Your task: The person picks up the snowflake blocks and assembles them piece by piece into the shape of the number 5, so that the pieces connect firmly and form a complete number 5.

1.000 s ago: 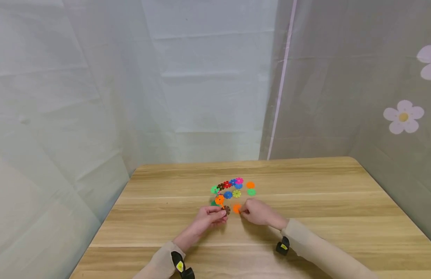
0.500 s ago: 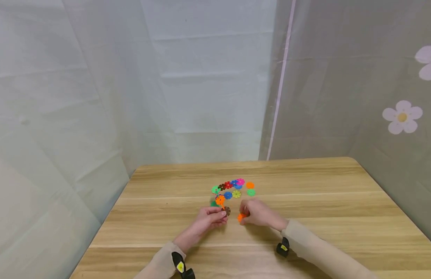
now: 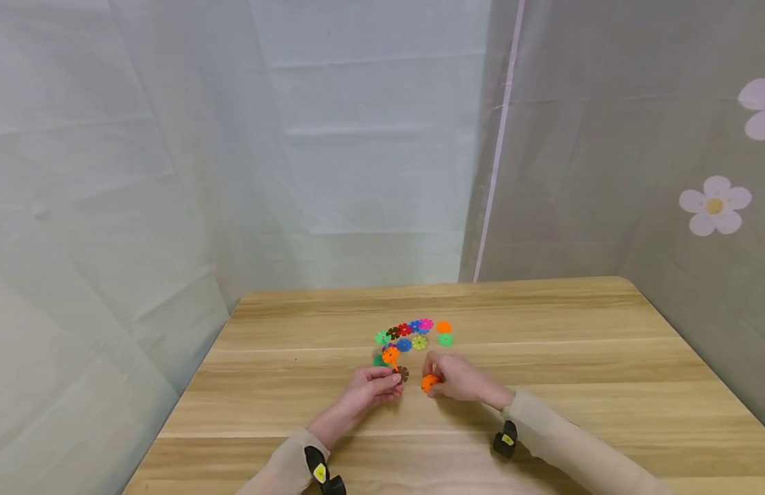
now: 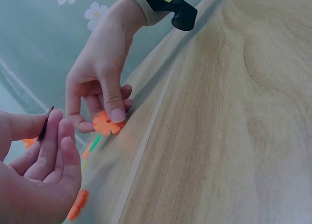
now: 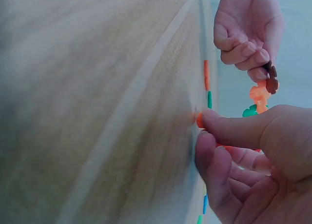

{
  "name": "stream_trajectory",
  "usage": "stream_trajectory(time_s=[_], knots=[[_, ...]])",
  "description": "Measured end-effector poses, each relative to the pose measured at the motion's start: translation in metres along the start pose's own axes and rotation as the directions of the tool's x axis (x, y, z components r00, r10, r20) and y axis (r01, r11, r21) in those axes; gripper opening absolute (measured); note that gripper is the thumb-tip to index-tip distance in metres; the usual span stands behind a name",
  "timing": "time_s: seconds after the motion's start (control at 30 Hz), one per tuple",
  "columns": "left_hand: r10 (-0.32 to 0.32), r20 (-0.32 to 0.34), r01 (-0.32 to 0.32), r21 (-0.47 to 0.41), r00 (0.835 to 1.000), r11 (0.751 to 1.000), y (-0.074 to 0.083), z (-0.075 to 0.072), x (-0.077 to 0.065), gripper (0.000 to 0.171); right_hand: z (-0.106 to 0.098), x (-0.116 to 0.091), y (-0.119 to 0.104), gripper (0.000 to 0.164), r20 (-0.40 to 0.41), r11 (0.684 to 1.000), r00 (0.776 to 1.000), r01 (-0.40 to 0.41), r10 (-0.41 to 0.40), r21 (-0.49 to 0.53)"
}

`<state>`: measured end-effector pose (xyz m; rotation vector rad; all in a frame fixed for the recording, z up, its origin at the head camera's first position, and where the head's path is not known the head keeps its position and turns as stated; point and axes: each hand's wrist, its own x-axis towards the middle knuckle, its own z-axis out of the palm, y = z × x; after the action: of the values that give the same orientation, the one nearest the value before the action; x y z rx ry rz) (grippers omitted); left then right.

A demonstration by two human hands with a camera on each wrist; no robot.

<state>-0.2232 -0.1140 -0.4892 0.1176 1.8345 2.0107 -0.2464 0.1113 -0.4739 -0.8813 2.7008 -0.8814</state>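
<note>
My left hand (image 3: 372,386) pinches a brown notched snowflake disc (image 3: 403,374) between thumb and fingers. That disc ends a raised chain of interlocking discs, which runs back through an orange disc (image 3: 390,355), a light green disc (image 3: 382,337) and a red disc (image 3: 404,330) to a pink disc (image 3: 426,324). Just to the right, my right hand (image 3: 459,378) pinches a separate orange snowflake disc (image 4: 106,123) close over the table. A gap separates the two held discs. In the right wrist view the thumb hides most of that orange disc.
Loose discs lie on the wooden table (image 3: 543,357) beyond the hands: a blue disc (image 3: 404,345), a yellow-green disc (image 3: 419,342), a green disc (image 3: 445,339) and an orange disc (image 3: 444,327). A dark green disc (image 3: 379,361) shows beside the chain. Cloth curtains hang around the table.
My right hand has picked the orange disc up from the table, drawn it nearer and turned it in the fingers. The left hand keeps its hold on the brown disc, nearly still.
</note>
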Motion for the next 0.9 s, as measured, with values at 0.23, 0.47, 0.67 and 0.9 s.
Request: stream_trajectory(time_s=[0.23,0.47,0.67,0.9], knots=[[-0.005,0.010,0.005,0.001,1.000,1.000,-0.0011,-0.0006,0.0008,0.022,0.0012,0.0018,0.0037,0.015,-0.060,0.992,0.998,0.028,-0.021,0.123],[0.004,0.013,-0.003,-0.030,1.000,1.000,-0.0027,-0.0002,0.0006,0.017,0.0016,0.0019,0.0021,0.012,-0.135,0.986,0.990,0.058,-0.037,0.156],[-0.008,0.010,0.008,-0.031,1.000,0.999,-0.0026,0.0004,-0.0001,0.020,0.0005,-0.0001,-0.0011,0.012,-0.169,0.984,0.984,0.087,-0.060,0.157],[-0.018,0.011,0.018,-0.020,1.000,1.000,-0.0028,0.0001,0.0001,0.026,0.0003,-0.0021,-0.0029,0.016,-0.187,0.981,0.979,0.115,-0.085,0.156]])
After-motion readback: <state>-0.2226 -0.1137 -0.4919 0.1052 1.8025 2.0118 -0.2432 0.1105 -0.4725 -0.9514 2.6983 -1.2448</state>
